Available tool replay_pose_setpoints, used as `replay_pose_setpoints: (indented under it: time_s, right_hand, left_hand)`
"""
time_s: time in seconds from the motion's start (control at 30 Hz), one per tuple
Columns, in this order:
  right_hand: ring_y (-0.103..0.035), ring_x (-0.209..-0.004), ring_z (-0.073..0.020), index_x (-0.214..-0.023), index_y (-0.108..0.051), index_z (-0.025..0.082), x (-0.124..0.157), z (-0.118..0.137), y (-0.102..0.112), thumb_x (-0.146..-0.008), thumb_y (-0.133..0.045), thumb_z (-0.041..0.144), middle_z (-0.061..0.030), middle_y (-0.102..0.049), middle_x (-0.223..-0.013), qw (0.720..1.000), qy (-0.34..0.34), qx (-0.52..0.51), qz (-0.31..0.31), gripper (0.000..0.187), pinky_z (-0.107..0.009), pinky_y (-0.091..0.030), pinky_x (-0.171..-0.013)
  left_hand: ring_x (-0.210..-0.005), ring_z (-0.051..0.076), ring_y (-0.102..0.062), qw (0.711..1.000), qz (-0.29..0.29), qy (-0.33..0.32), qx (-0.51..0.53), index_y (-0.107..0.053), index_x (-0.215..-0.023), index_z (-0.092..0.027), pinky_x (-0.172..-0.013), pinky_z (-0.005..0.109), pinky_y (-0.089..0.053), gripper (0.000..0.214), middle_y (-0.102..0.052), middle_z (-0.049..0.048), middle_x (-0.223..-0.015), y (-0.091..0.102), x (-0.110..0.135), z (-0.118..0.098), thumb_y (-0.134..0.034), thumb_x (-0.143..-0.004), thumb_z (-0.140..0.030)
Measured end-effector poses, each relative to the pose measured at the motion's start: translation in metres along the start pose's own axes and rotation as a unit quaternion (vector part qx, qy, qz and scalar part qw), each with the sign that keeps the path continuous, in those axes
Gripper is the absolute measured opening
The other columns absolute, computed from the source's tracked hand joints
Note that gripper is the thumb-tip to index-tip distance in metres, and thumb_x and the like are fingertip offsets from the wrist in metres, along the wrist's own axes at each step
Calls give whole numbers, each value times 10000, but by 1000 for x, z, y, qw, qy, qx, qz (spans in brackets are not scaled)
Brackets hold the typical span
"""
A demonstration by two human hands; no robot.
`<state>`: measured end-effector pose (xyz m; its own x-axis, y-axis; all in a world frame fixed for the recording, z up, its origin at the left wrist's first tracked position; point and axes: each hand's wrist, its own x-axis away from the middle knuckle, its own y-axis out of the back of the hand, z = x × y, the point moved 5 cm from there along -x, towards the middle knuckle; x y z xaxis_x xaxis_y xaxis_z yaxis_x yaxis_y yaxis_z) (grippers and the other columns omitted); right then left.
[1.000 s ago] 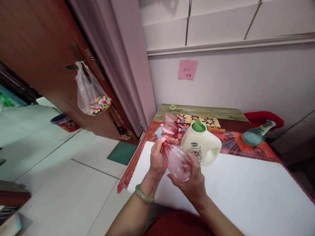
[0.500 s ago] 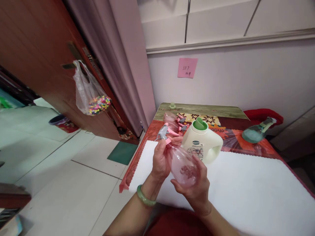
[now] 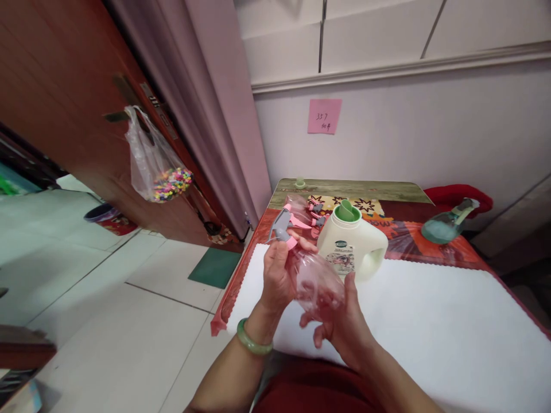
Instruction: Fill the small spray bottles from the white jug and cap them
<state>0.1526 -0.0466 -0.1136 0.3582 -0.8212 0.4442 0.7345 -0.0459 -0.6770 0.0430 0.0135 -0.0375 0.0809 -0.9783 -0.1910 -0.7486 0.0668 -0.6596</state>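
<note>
I hold a clear pink spray bottle [image 3: 316, 279] tilted over the near left of the table. My left hand [image 3: 278, 275] is wrapped round its neck, just under the grey and pink trigger head [image 3: 282, 228]. My right hand [image 3: 342, 324] cups the rounded bottom of the bottle from below, fingers curled against it. A green bangle [image 3: 253, 344] circles my left wrist.
A cream detergent jug [image 3: 353, 244] with a green cap stands just behind the bottle. More pink spray bottles [image 3: 303, 209] lie behind it. A teal spray bottle [image 3: 445, 226] lies at the right. A white cloth [image 3: 434, 332] covers the table. A bag of beads [image 3: 161, 172] hangs on the door.
The bottle has stayed in both hands and shifted slightly. My right hand has slid lower under the bottle's base, its fingers now curled beneath it.
</note>
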Motion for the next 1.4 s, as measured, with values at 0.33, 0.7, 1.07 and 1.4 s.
replay_pose_setpoints:
  time_s: [0.33, 0.7, 1.07, 1.4]
  right_hand:
    - [-751, -989, -283, -1503, -438, 263, 10, 7, 16, -627, -973, 553, -166, -661, -1368, 853, 419, 294, -101, 1066, -409, -668, -775]
    - [-624, -481, -147, -1314, -653, 133, -2, -16, 8, -718, -409, 1054, -139, -772, -896, 994, -77, 11, 70, 1124, -214, -429, -343]
    - [-454, -374, -72, -1206, -668, 135, -4, -21, 6, -698, -615, 968, -63, -730, -734, 990, -66, -5, 126, 977, -191, -360, -343]
    - [-753, -789, -198, -1319, -591, 273, -10, -3, 12, -681, -932, 578, -82, -724, -1206, 974, 182, 132, -3, 785, -319, -649, -612]
  left_hand:
    - [-878, 198, -738, 999, -24, -3, 21, -761, -954, -190, -990, 403, -565, 294, -748, 37, -887, 17, -6, 6, -787, -898, -477]
    - [-919, 248, -772, 999, 42, -5, -12, -767, -1008, -197, -1021, 457, -554, 315, -767, 45, -876, 14, 2, 4, -756, -922, -499]
    - [-940, 270, -779, 999, 18, 32, -5, -773, -948, -185, -1039, 475, -554, 363, -776, 53, -855, 24, -2, 5, -833, -841, -526]
    - [-872, 213, -746, 998, -59, 5, -29, -756, -929, -186, -965, 397, -572, 344, -746, 37, -843, 48, -1, 11, -804, -873, -522]
